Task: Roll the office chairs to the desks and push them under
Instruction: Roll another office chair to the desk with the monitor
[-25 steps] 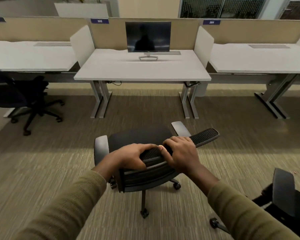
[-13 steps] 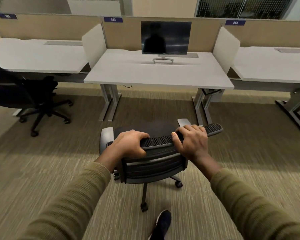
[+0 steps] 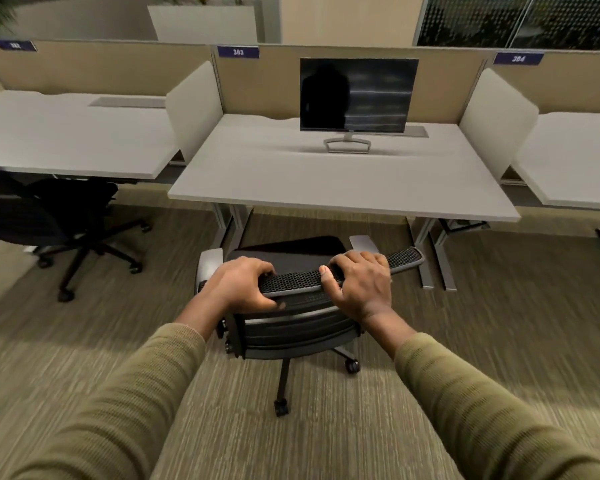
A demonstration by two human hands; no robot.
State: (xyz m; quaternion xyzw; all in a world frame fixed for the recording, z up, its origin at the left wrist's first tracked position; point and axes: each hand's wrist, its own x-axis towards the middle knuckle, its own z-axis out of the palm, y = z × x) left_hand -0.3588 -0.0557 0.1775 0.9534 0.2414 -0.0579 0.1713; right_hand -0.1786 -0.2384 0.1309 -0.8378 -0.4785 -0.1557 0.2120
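Just short of the middle counter point(image 3: 326, 192), gripping the office chair point(image 3: 291, 329) backrest, left hand point(image 3: 238, 285) and right hand point(image 3: 359, 284) curled round its top.
Risks knocking an armrest point(image 3: 362, 242) on the counter edge, or snagging a caster point(image 3: 352, 366) on the counter leg point(image 3: 433, 258), if shoved askew.

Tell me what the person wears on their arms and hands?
The left sleeve and right sleeve are long, olive-green, finely ribbed knit, ending above the wrists. The left hand and right hand are bare: no gloves, rings or watch show.

An open-plan office: rows of partitioned desks point(image 3: 343, 188) (numbered plaques), a monitor point(image 3: 358, 94), wheeled chairs point(image 3: 59, 216).
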